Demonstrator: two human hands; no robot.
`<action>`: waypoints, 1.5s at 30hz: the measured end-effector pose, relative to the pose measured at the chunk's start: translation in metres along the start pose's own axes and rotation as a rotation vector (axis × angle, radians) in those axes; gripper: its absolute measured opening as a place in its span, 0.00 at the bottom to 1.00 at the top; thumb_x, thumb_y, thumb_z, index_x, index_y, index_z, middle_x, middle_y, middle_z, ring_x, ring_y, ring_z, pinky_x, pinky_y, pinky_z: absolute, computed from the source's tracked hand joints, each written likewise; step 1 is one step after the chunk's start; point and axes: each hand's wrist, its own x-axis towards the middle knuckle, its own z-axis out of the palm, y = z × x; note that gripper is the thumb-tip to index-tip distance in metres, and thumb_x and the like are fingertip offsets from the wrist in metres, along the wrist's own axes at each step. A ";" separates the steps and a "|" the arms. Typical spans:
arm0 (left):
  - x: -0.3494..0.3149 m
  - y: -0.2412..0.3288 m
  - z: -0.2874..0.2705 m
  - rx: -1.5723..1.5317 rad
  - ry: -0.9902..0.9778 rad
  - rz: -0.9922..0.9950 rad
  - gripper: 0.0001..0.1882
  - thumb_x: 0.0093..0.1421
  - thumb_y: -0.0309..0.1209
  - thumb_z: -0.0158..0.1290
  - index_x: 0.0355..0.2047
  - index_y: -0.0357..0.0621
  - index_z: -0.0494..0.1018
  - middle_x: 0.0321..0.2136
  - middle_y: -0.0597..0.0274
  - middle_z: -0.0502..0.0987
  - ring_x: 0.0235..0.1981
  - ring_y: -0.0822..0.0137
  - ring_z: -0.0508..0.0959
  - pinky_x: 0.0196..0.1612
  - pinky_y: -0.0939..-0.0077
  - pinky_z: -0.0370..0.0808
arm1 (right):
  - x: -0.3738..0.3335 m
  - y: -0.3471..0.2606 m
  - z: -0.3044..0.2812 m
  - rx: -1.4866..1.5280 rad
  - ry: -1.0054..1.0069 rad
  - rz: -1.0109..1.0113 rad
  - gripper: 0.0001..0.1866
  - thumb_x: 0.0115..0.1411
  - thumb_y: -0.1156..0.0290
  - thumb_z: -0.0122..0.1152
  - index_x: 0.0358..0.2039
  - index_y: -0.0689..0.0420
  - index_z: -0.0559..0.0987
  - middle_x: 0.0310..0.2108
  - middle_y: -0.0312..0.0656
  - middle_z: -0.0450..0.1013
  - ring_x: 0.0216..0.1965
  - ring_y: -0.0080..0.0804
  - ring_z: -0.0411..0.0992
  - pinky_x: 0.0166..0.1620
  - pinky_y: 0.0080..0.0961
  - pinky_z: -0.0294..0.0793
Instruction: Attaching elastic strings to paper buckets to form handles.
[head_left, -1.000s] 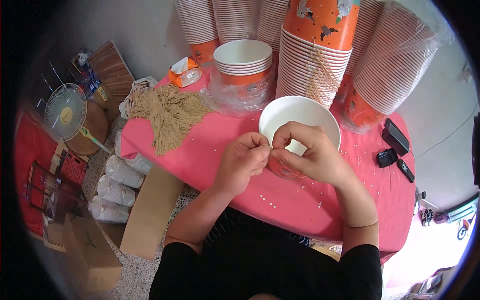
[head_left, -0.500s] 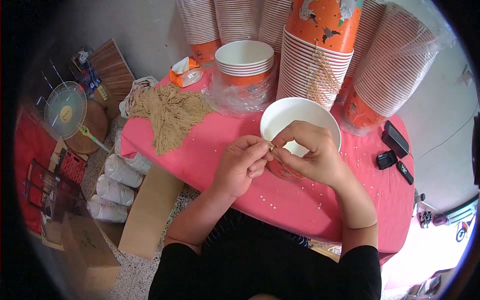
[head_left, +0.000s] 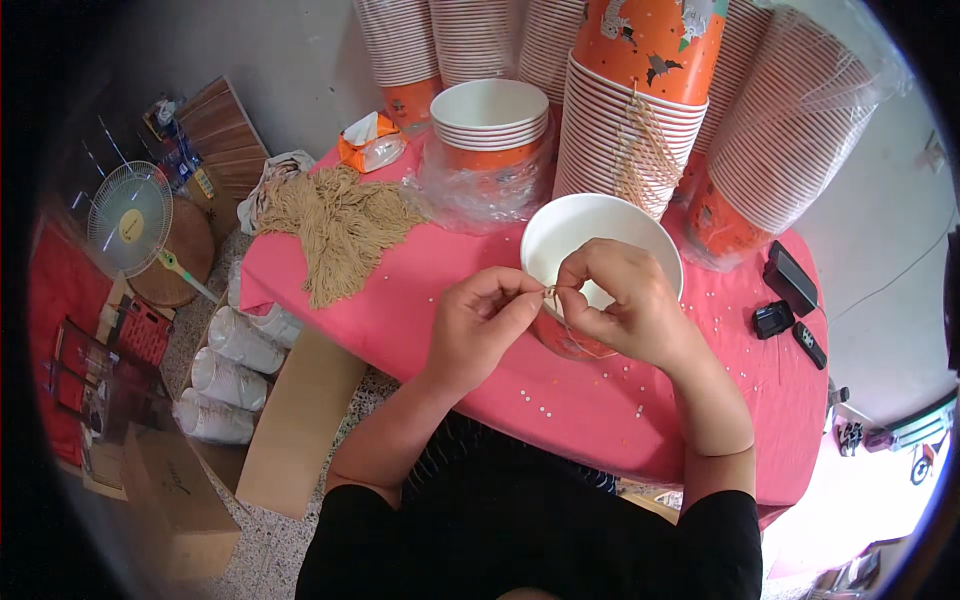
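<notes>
A paper bucket (head_left: 548,240), white inside and orange outside, stands on the table in front of me. At the near side of its rim, my left hand (head_left: 478,328) pinches a thin tan cord (head_left: 551,293) between thumb and forefinger. My right hand (head_left: 628,305) pinches the same cord just to the right, and covers part of the bucket's rim and wall. A strand dangles below the fingertips against the orange wall. The exact knot or loop between the fingers is too small to make out.
A pile of tan cords (head_left: 335,225) lies at the left of the pink tablecloth (head_left: 420,325). Behind are stacked buckets (head_left: 635,140), some wrapped in plastic, and a tissue pack (head_left: 370,142). Dark small items (head_left: 790,280) lie at right. White paper dots are scattered about.
My left fingers have shifted slightly up, with the thumb straighter against the forefinger. Both pinches now sit a little further apart, and more of the cord shows between them.
</notes>
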 end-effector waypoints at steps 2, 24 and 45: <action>0.002 -0.005 0.001 0.084 0.017 0.076 0.04 0.62 0.22 0.54 0.37 0.36 0.76 0.25 0.75 0.72 0.23 0.86 0.66 0.25 0.89 0.63 | 0.000 -0.001 0.000 -0.009 -0.013 -0.005 0.08 0.46 0.79 0.63 0.27 0.60 0.74 0.22 0.44 0.73 0.25 0.43 0.74 0.28 0.35 0.72; -0.001 -0.003 0.005 0.565 0.055 0.406 0.07 0.59 0.19 0.57 0.39 0.36 0.78 0.29 0.60 0.81 0.29 0.77 0.80 0.30 0.84 0.75 | 0.001 0.003 -0.012 -0.300 -0.127 -0.084 0.10 0.48 0.73 0.62 0.28 0.59 0.70 0.21 0.45 0.70 0.24 0.46 0.72 0.27 0.39 0.70; -0.002 -0.009 0.002 0.414 0.070 0.290 0.03 0.62 0.20 0.55 0.36 0.35 0.77 0.16 0.78 0.66 0.19 0.88 0.61 0.21 0.87 0.58 | -0.001 0.001 -0.008 -0.028 -0.093 0.064 0.08 0.50 0.75 0.64 0.30 0.61 0.75 0.24 0.46 0.73 0.25 0.46 0.74 0.28 0.36 0.71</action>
